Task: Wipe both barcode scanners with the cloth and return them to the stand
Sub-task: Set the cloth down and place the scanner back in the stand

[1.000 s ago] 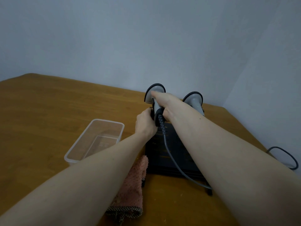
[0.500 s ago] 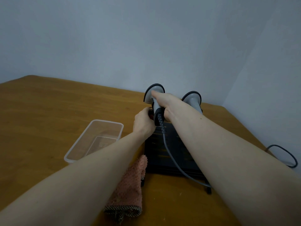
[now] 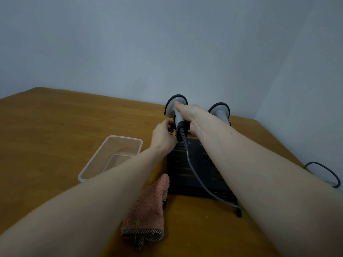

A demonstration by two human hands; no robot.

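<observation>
Two grey barcode scanners with black rims stand at the far end of a black slatted stand [image 3: 200,175]. My right hand [image 3: 193,115] is wrapped around the handle of the left scanner [image 3: 176,106], whose grey cable [image 3: 196,175] runs back over the stand. My left hand [image 3: 163,136] is curled against the stand's upper left corner, just beside that scanner's handle base; what its fingers pinch is hidden. The right scanner [image 3: 220,110] sits untouched in the stand. A pink cloth [image 3: 146,210] lies on the table left of the stand, under my left forearm.
An empty clear plastic container [image 3: 111,156] sits on the wooden table [image 3: 46,136] to the left. A dark cable loop [image 3: 326,173] lies at the right table edge. Grey walls close in behind and to the right.
My left hand has slid slightly left and up along the stand's corner. The right hand stays on the left scanner, which has barely moved.
</observation>
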